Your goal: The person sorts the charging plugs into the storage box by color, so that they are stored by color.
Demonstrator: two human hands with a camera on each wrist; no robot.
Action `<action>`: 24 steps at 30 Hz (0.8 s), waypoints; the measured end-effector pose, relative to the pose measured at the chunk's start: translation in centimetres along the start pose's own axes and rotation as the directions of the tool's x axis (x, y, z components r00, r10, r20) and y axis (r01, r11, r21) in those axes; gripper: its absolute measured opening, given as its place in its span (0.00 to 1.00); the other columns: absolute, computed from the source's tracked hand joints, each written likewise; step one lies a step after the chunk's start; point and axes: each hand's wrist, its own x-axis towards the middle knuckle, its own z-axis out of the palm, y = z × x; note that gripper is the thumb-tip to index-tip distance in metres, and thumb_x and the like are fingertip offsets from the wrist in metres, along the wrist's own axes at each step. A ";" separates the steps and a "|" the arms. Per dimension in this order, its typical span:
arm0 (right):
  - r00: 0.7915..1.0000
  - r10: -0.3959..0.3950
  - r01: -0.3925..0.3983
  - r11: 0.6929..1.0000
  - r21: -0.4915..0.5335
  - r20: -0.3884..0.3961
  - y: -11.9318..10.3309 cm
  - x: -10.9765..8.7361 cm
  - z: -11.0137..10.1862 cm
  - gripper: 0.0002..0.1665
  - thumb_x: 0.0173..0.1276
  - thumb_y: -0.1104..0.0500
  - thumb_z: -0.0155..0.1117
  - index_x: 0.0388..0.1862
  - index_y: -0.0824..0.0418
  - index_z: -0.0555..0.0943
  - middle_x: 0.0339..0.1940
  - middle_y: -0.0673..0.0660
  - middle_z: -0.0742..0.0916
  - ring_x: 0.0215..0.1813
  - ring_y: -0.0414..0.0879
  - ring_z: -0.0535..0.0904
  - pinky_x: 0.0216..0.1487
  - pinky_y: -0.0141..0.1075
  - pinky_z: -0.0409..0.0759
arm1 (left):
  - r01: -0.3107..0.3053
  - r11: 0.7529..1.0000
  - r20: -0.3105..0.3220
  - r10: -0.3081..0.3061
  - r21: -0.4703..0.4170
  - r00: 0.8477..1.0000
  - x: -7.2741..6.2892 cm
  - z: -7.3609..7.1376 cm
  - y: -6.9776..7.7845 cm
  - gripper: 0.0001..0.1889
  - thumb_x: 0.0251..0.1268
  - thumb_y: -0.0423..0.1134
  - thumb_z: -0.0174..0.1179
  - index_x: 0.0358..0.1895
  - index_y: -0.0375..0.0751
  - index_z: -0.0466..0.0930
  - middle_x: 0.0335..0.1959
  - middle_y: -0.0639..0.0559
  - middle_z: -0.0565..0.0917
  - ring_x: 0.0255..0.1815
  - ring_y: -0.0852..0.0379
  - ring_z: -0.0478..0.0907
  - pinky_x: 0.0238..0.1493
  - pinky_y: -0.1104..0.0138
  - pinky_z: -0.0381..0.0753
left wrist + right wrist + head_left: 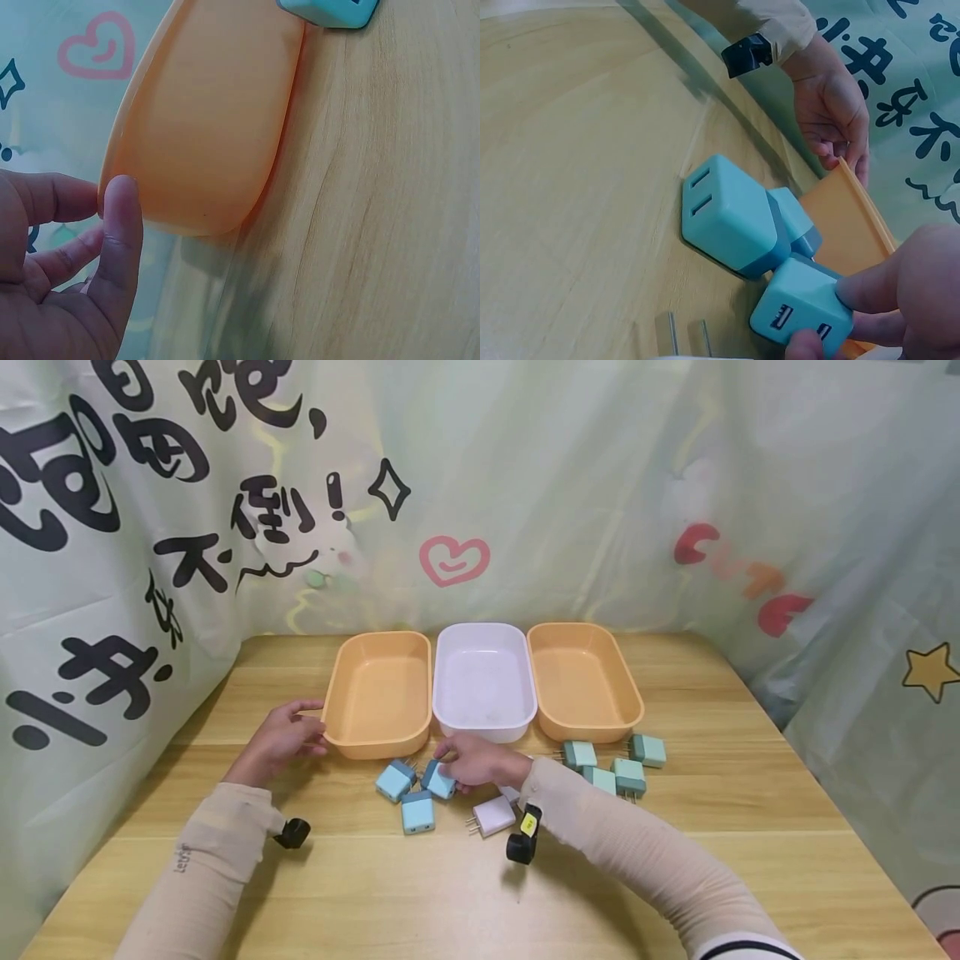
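My right hand (472,760) pinches a blue USB charger (802,304) between thumb and fingers, over the front corner of the left orange bin. Its two USB ports face the right wrist camera. Two more blue chargers lie beside it: one in front (417,815), one to the left (393,782). My left hand (281,739) is at the left side of the left orange bin (210,120), fingertips touching its edge and thumb extended along the wall. Below my right wrist lies a white charger (493,816) with its prongs pointing left; another is partly hidden by the sleeve.
A white bin (485,727) stands between the left orange bin and a right orange bin (588,727), all in a row at the table's back. Several green chargers (628,774) lie before the right bin. A printed cloth (555,485) hangs behind the table.
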 end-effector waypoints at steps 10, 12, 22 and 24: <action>1.000 -0.022 0.022 0.998 -0.067 -0.010 -0.3 0.0 -0.3 0.18 0.69 0.66 0.55 0.57 0.69 0.77 0.45 0.58 0.81 0.43 0.48 0.77 0.42 0.37 0.81 | -0.007 1.000 0.000 0.007 0.009 1.000 0.1 -0.1 0.0 0.29 0.69 0.29 0.48 0.71 0.26 0.54 0.44 0.39 0.74 0.35 0.56 0.79 0.40 0.65 0.86; 1.000 -0.004 0.004 1.000 -0.016 -0.008 -0.3 0.0 -0.5 0.19 0.70 0.66 0.54 0.58 0.70 0.75 0.46 0.59 0.80 0.42 0.49 0.77 0.40 0.39 0.83 | -0.006 1.000 -0.009 0.006 0.010 1.000 0.2 -0.1 0.0 0.28 0.69 0.29 0.49 0.71 0.27 0.55 0.43 0.39 0.75 0.34 0.56 0.79 0.40 0.65 0.86; 0.999 0.006 -0.014 0.981 0.195 0.043 -0.5 -0.2 -1.6 0.20 0.73 0.67 0.50 0.61 0.72 0.70 0.45 0.62 0.78 0.41 0.51 0.78 0.37 0.39 0.85 | -0.015 1.000 -0.003 0.015 -0.017 1.000 0.3 0.0 -0.3 0.28 0.68 0.28 0.49 0.70 0.26 0.55 0.41 0.41 0.74 0.34 0.56 0.79 0.39 0.65 0.86; 0.998 0.008 -0.022 0.972 0.235 0.063 -0.7 -0.2 -1.8 0.20 0.73 0.67 0.49 0.62 0.71 0.70 0.46 0.63 0.79 0.42 0.51 0.79 0.40 0.40 0.85 | -0.013 1.000 -0.006 0.013 -0.013 1.000 0.2 0.0 -0.3 0.28 0.69 0.28 0.49 0.70 0.26 0.55 0.41 0.41 0.74 0.34 0.56 0.79 0.39 0.65 0.86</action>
